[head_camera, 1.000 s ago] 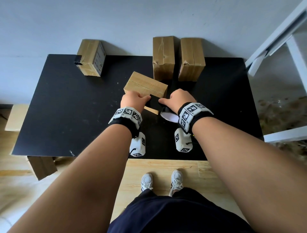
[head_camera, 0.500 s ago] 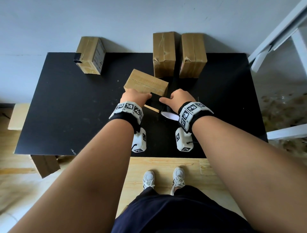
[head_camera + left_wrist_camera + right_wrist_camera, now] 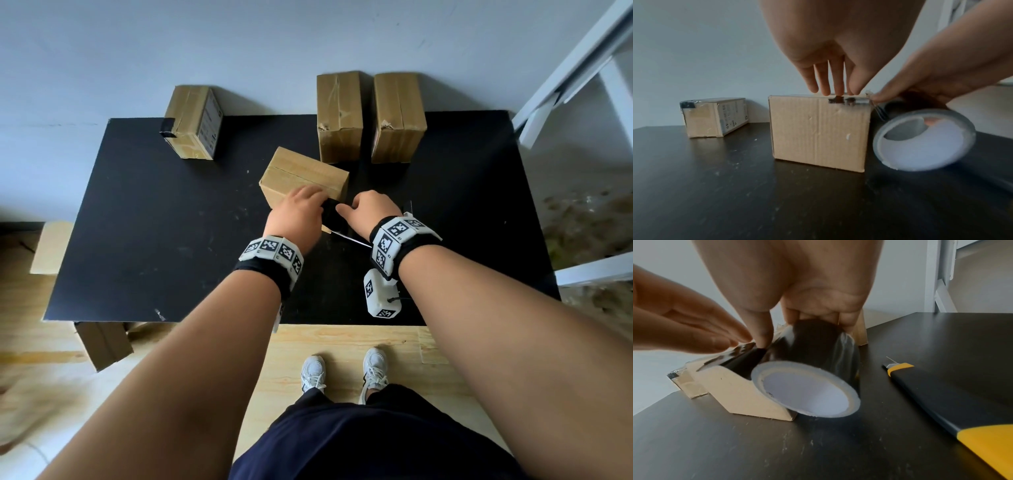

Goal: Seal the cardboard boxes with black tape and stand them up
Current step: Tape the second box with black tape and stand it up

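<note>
Pressing straight fingers onto the strip of black tape (image 3: 740, 356), the left hand (image 3: 296, 214) flattens it along the top edge of the cardboard box (image 3: 301, 174) lying just beyond both hands. The right hand (image 3: 368, 210) curls round the tape roll (image 3: 809, 374), thumb pinning the strip, roll touching the box's right side. By my reading this box is mid-seal: the strip is stuck down but uncut. A utility knife (image 3: 953, 404) lies just right of the right hand. Farther off, two boxes (image 3: 371, 116) stand upright; a third (image 3: 191, 121), beyond the left hand, bears black tape at one corner. Cardboard is matte, corrugated (dented slightly); tape is glossy, its core white.
</note>
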{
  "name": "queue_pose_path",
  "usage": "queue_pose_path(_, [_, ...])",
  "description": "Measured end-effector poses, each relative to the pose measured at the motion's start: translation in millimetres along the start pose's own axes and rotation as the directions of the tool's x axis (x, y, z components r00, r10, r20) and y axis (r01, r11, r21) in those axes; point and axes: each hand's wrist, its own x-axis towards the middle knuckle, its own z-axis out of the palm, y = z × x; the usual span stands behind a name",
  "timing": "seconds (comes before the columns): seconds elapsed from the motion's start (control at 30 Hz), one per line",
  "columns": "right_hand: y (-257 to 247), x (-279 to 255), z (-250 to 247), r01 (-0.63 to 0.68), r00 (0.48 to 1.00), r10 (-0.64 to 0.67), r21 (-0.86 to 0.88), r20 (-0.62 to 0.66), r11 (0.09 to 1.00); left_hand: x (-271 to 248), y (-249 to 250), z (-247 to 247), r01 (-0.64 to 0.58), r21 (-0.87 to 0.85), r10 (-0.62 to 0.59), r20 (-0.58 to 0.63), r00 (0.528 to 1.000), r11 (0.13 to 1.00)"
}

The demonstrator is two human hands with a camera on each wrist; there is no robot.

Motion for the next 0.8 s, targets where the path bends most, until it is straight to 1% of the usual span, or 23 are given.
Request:
queue_pose_path(0.07, [4, -1, 0, 0.006, 1.0, -0.005, 0.023, -0.007, 1.0, -4, -5, 6, -0.03, -0.015, 0.03, -0.018, 0.999, 0.999])
queue_pose_path(0.2, [10, -2, 1, 0.012, 1.0, -0.011, 0.071, -0.014, 0.997, -9, -8, 11, -0.012, 0.073, 0.007, 0.069, 0.998, 0.997])
queue_pose_path(0.27, [10, -1, 2, 0.02, 1.0, -0.019, 0.083, -0.007, 0.996, -9, -6, 12, -0.005, 0.083, -0.002, 0.088, 0.996, 0.997])
queue_pose_path(0.37, [7, 2, 5, 0.016, 1.0, -0.017, 0.09, 0.005, 0.996, -10, -5, 12, 0.004, 0.075, -0.009, 0.069, 0.998, 0.997])
queue_pose_path(0.5, [3, 6, 8, -0.021, 1.0, 0.019, 0.103, 0.023, 0.994, -8, -5, 9, 0.005, 0.084, -0.01, 0.069, 0.998, 0.996])
queue_pose_path(0.6, [2, 8, 7, -0.03, 0.999, 0.027, 0.121, 0.027, 0.992, -9, -4, 10, 0.038, 0.081, -0.043, 0.059, 0.997, 0.996])
queue_pose_path(0.7, [-1, 10, 7, -0.04, 0.998, 0.036, 0.115, 0.042, 0.993, -10, 1, 9, 0.028, 0.114, -0.032, 0.034, 0.999, 0.993])
queue_pose_path(0.8, [-4, 13, 7, -0.071, 0.996, 0.062, 0.13, 0.069, 0.989, -10, 6, 6, 0.021, 0.143, -0.028, 0.046, 0.999, 0.99])
